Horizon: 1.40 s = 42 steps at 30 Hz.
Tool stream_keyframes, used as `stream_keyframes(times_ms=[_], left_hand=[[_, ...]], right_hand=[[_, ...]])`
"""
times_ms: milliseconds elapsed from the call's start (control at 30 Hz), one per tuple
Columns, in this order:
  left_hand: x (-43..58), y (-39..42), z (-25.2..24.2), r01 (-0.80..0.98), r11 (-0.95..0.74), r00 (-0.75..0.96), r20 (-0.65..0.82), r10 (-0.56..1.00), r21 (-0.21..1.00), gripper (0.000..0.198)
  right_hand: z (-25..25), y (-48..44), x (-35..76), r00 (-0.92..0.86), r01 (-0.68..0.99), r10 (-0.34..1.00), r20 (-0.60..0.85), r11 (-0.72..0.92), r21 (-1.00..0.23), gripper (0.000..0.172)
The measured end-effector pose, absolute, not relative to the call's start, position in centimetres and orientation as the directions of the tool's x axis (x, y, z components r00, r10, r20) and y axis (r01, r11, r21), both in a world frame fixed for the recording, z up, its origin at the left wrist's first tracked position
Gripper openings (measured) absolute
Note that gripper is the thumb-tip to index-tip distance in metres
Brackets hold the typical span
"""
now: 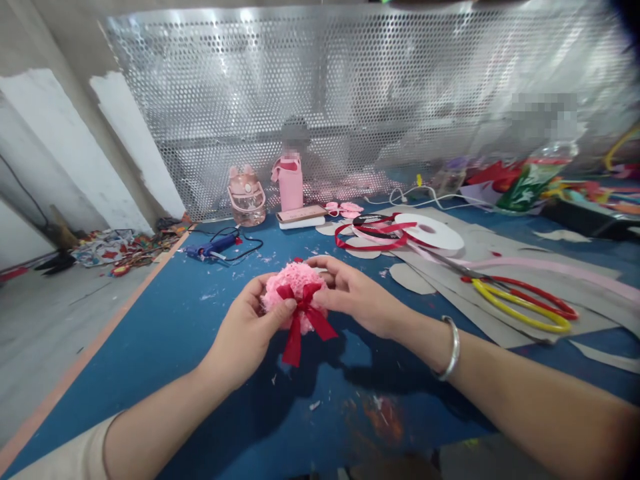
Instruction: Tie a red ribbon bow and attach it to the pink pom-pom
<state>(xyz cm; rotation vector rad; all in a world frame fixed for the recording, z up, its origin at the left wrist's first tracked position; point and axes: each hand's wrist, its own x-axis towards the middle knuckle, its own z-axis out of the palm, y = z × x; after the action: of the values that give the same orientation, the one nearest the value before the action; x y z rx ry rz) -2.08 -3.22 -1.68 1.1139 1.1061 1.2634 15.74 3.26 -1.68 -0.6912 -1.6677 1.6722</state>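
Note:
Between both hands, just above the blue table, is a fluffy pink ball-like piece (pixel 295 277) with a dark red ribbon bow (pixel 302 303) on its front. My left hand (pixel 253 327) grips it from the left, thumb on the bow's left loop. From the right, my right hand (pixel 357 297) holds it too, its thumb by the bow's right loop and its fingers curled behind. The bow's two tails hang down. What lies behind the pink piece is hidden.
A blue glue gun (pixel 213 248) lies at the left. Ribbon spools (pixel 427 233), scissors with red and yellow handles (pixel 525 305) and grey cardboard (pixel 480 313) lie at the right. A phone (pixel 301 213), pink-topped bottle (pixel 247 197) and green-labelled bottle (pixel 535 177) are at the back.

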Motion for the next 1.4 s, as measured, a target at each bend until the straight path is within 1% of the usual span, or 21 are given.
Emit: stream_keyframes(times_ms=[100,200,267,367,433,533,567,633,700,733,800,867,933,1033,1133,1233,1300,1400], left_hand=[[-2.0,-3.4,-1.6,-0.094,-0.017,-0.012,0.016,1.000,0.995,0.044],[-1.8,-3.6,-1.7,-0.158,-0.031,-0.021,0.029,0.999,0.987,0.044],[-1.8,-3.6,-1.9,-0.170,-0.034,-0.017,0.031,0.999,0.985,0.046],[-1.7,-3.5,-2.1,-0.155,-0.022,-0.016,0.020,1.000,0.988,0.041],[-1.7,-3.4,-2.2,-0.190,-0.028,-0.045,0.020,0.999,0.981,0.038],[-1.7,-3.4,-2.0,-0.248,-0.054,-0.127,0.023,0.992,0.967,0.036],[-1.7,-3.4,-1.8,-0.264,-0.047,-0.119,0.016,0.993,0.963,0.034],[-1.6,-3.5,-1.4,-0.303,-0.002,-0.036,-0.009,0.999,0.953,0.028],[-1.5,-3.4,-1.1,-0.324,0.056,0.036,-0.047,0.998,0.944,0.025],[-1.5,-3.4,-1.0,-0.322,0.078,0.036,-0.071,0.997,0.943,0.025],[-1.4,-3.2,-1.0,-0.308,0.098,-0.029,-0.113,0.993,0.946,0.025],[-1.3,-3.1,-1.1,-0.311,0.090,-0.089,-0.124,0.988,0.946,0.027],[-1.1,-3.1,-1.2,-0.326,0.052,-0.127,-0.099,0.987,0.944,0.028],[-0.9,-3.0,-1.2,-0.322,-0.006,-0.181,-0.055,0.982,0.947,0.028],[-1.0,-2.9,-1.1,-0.310,-0.007,-0.195,-0.056,0.979,0.951,0.029],[-1.4,-2.8,-1.2,-0.293,-0.014,-0.134,-0.027,0.991,0.956,0.032],[-1.7,-2.7,-1.4,-0.257,-0.043,-0.064,0.027,0.998,0.965,0.038],[-2.0,-2.7,-1.9,-0.228,-0.079,0.030,0.088,0.996,0.970,0.049]], right_hand=[[-1.6,3.0,15.4,-0.642,-0.064,0.763,0.067,0.034,-0.997,0.046],[-1.8,2.8,15.0,-0.611,-0.096,0.788,0.074,0.019,-0.995,0.041],[-1.9,2.7,14.8,-0.599,-0.139,0.797,0.080,-0.005,-0.990,0.043],[-1.7,2.5,14.8,-0.616,-0.168,0.783,0.088,-0.022,-0.986,0.051],[-1.5,2.4,15.0,-0.615,-0.098,0.788,0.029,-0.040,-0.994,0.050],[-1.0,2.2,15.1,-0.579,0.135,0.807,-0.113,-0.042,-0.990,0.033],[-1.0,2.2,15.1,-0.573,0.195,0.809,-0.131,-0.021,-0.981,0.028],[-0.9,2.0,15.0,-0.578,0.242,0.808,-0.116,0.033,-0.970,0.022],[-0.9,1.9,14.9,-0.585,0.238,0.807,-0.080,0.077,-0.968,0.022],[-1.0,1.9,14.9,-0.580,0.244,0.812,-0.065,0.097,-0.965,0.024],[-1.1,1.7,14.9,-0.551,0.298,0.833,-0.056,0.134,-0.945,0.030],[-1.3,1.4,14.8,-0.529,0.348,0.847,-0.052,0.161,-0.924,0.036],[-1.5,1.1,14.6,-0.544,0.336,0.838,-0.037,0.178,-0.925,0.037],[-1.8,0.8,14.2,-0.603,0.276,0.797,-0.017,0.188,-0.942,0.035],[-1.8,1.0,14.4,-0.646,0.259,0.763,-0.025,0.188,-0.947,0.036],[-1.4,1.7,15.1,-0.634,0.229,0.774,-0.012,0.173,-0.958,0.040],[-0.9,2.3,15.6,-0.583,0.147,0.811,0.052,0.168,-0.975,0.043],[-0.5,2.9,15.8,-0.519,0.045,0.845,0.130,0.179,-0.983,0.038]])
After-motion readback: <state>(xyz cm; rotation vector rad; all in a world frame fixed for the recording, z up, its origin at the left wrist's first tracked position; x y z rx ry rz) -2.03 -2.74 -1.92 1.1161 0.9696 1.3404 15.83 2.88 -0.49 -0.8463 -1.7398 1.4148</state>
